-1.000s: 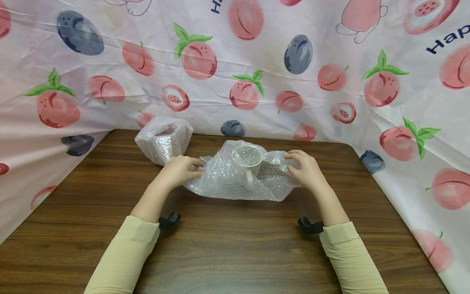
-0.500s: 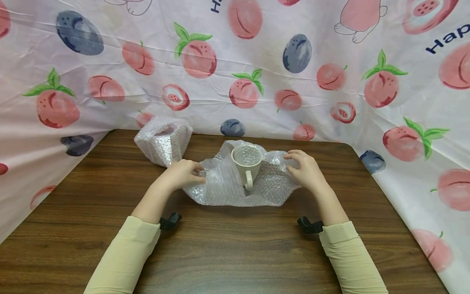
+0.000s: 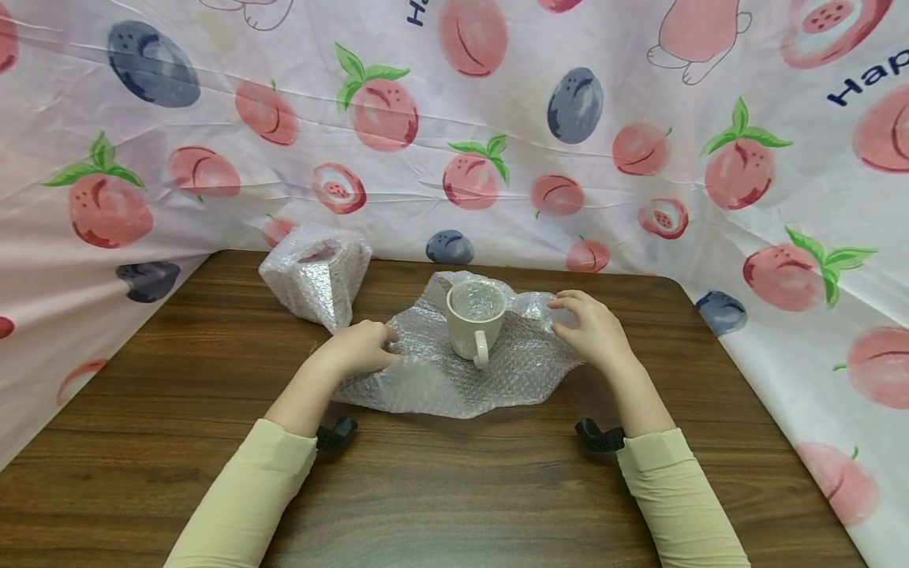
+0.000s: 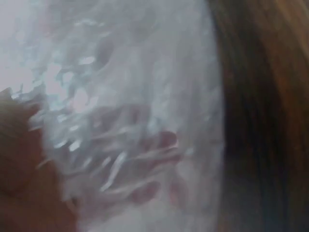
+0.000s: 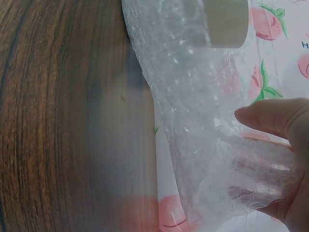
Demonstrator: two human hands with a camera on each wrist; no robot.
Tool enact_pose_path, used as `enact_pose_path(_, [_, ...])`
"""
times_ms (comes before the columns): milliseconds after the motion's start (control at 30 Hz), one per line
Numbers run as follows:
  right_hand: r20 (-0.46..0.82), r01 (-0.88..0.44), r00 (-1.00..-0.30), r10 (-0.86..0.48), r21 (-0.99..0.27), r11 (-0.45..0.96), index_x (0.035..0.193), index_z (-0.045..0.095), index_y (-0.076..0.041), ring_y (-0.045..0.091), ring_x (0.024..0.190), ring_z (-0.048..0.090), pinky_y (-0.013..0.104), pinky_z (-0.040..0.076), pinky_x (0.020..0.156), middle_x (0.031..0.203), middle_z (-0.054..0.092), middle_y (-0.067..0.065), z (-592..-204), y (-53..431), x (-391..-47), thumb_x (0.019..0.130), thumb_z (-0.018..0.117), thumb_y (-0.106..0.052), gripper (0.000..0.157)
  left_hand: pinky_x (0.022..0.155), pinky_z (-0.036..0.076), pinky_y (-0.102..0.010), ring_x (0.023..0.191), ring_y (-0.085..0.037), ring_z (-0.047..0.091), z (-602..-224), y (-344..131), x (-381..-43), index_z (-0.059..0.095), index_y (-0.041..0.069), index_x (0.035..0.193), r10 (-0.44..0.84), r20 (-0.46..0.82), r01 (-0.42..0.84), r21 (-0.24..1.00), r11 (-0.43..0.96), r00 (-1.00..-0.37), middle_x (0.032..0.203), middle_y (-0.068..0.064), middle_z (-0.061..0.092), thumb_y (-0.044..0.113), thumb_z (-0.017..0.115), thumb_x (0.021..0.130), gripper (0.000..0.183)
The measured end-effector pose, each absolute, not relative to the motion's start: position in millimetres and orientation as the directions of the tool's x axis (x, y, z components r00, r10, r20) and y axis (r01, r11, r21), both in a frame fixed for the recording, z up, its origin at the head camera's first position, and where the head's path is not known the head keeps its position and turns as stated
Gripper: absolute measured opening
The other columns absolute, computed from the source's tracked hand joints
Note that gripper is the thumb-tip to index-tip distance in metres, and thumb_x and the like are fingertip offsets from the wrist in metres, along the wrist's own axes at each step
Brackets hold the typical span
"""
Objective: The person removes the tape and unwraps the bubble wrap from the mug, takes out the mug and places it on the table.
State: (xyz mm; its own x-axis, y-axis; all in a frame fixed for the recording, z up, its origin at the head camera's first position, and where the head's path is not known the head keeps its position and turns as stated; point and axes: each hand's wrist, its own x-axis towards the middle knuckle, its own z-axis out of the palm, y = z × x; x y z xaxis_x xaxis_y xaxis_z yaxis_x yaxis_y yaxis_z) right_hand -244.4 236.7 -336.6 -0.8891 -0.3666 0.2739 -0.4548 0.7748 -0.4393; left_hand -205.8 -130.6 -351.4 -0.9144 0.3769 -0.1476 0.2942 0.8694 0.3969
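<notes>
Left grip (image 3: 360, 347): pinching the bubble wrap (image 3: 422, 388).
Right grip (image 3: 595, 327): thumb spread from fingers, at wrap's right side.
Mug (image 3: 465, 334): upright on wrap, between grips, on bench (image 3: 454, 489).
Risk: sharp wrap tug might tip mug.

Bubble-wrapped bundle (image 3: 312, 276) near back left corner of wood-grain table (image 3: 440, 489); white cloth (image 3: 511, 110), printed with pink and blue fruit (image 3: 387, 114), hanging behind and at both sides.

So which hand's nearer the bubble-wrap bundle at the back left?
Left. The left hand is just in front of the bundle, slightly to its right; the right hand is well to the bundle's right, past the cup.
</notes>
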Motion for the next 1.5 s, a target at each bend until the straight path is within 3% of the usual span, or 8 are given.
enact_pose_path(300, [0.266, -0.443, -0.894, -0.362, -0.391, 0.807, 0.120, 0.067, -0.006, 0.035, 0.120, 0.050, 0.056, 0.042, 0.092, 0.133, 0.054, 0.011, -336.0, 236.3, -242.7, 0.085, 0.071, -0.015, 0.035, 0.067, 0.048, -0.038, 0.071, -0.019, 0.057, -356.0, -123.5, -203.9, 0.067, 0.001, 0.095, 0.388, -0.184, 0.267, 0.466, 0.843, -0.903, 0.080, -0.005, 0.063, 0.047, 0.066, 0.087, 0.046])
enact_pose_path(467, [0.271, -0.434, -0.896, -0.352, -0.364, 0.824, 0.118, 0.067, -0.007, 0.034, 0.119, 0.051, 0.056, 0.043, 0.089, 0.132, 0.055, 0.009, -335.1, 235.8, -241.7, 0.083, 0.073, -0.019, 0.038, 0.063, 0.046, -0.035, 0.066, -0.019, 0.053, -360.5, -119.0, -203.6, 0.063, 0.003, 0.083, 0.406, -0.212, 0.275, 0.462, 0.843, -0.889, 0.074, -0.004, 0.058, 0.052, 0.066, 0.085, 0.049])
enact_pose_path(667, [0.291, -0.439, -0.890, -0.351, -0.335, 0.834, 0.117, 0.067, -0.007, 0.034, 0.118, 0.052, 0.057, 0.044, 0.087, 0.131, 0.056, 0.011, -336.2, 234.2, -242.0, 0.080, 0.078, -0.025, 0.043, 0.088, 0.045, -0.046, 0.099, -0.034, 0.057, -367.2, -115.0, -203.3, 0.061, -0.010, 0.103, 0.403, -0.208, 0.292, 0.417, 0.860, -0.891, 0.103, -0.023, 0.059, 0.057, 0.068, 0.080, 0.072])
enact_pose_path(800, [0.316, -0.453, -0.881, -0.353, -0.346, 0.821, 0.108, 0.066, -0.009, 0.033, 0.114, 0.054, 0.056, 0.045, 0.083, 0.128, 0.057, 0.010, -336.9, 233.3, -241.7, 0.078, 0.079, -0.023, 0.035, 0.102, 0.033, -0.055, 0.124, -0.049, 0.039, -368.4, -113.8, -202.6, 0.049, -0.018, 0.125, 0.388, -0.240, 0.275, 0.397, 0.876, -0.890, 0.130, -0.039, 0.041, 0.061, 0.069, 0.078, 0.094])
enact_pose_path(900, [0.350, -0.475, -0.865, -0.360, -0.340, 0.811, 0.096, 0.065, -0.013, 0.032, 0.105, 0.058, 0.053, 0.047, 0.077, 0.123, 0.058, 0.007, -336.9, 232.7, -241.2, 0.077, 0.081, -0.021, 0.026, 0.107, 0.023, -0.057, 0.133, -0.052, 0.023, -369.4, -113.8, -202.6, 0.040, -0.017, 0.135, 0.377, -0.275, 0.257, 0.386, 0.886, -0.885, 0.141, -0.042, 0.026, 0.065, 0.069, 0.075, 0.106])
enact_pose_path(1067, [0.389, -0.545, -0.819, -0.421, -0.299, 0.784, 0.085, 0.070, -0.017, 0.033, 0.108, 0.055, 0.055, 0.042, 0.085, 0.124, 0.057, 0.009, -335.3, 232.1, -239.8, 0.076, 0.082, -0.020, 0.015, 0.107, 0.015, -0.063, 0.137, -0.051, 0.009, -369.7, -115.5, -202.3, 0.028, -0.013, 0.143, 0.372, -0.316, 0.238, 0.390, 0.889, -0.873, 0.148, -0.040, 0.011, 0.063, 0.074, 0.071, 0.115])
enact_pose_path(1267, [0.363, -0.655, -0.745, -0.560, -0.236, 0.718, 0.092, 0.078, -0.018, 0.034, 0.125, 0.042, 0.059, 0.027, 0.100, 0.137, 0.050, 0.012, -331.8, 229.3, -238.0, 0.078, 0.080, -0.018, 0.014, 0.104, 0.010, -0.069, 0.138, -0.051, 0.004, -372.8, -118.7, -203.5, 0.022, -0.011, 0.146, 0.379, -0.331, 0.234, 0.401, 0.885, -0.864, 0.150, -0.038, 0.006, 0.058, 0.079, 0.069, 0.118])
enact_pose_path(1500, [0.292, -0.666, -0.740, -0.606, -0.192, 0.721, 0.103, 0.077, -0.021, 0.036, 0.129, 0.038, 0.062, 0.024, 0.101, 0.145, 0.043, 0.012, -333.0, 222.2, -236.2, 0.080, 0.078, -0.022, 0.023, 0.104, 0.004, -0.069, 0.139, -0.050, 0.000, -373.5, -120.7, -204.5, 0.020, -0.009, 0.148, 0.364, -0.336, 0.212, 0.412, 0.886, -0.869, 0.151, -0.035, 0.004, 0.054, 0.080, 0.069, 0.117])
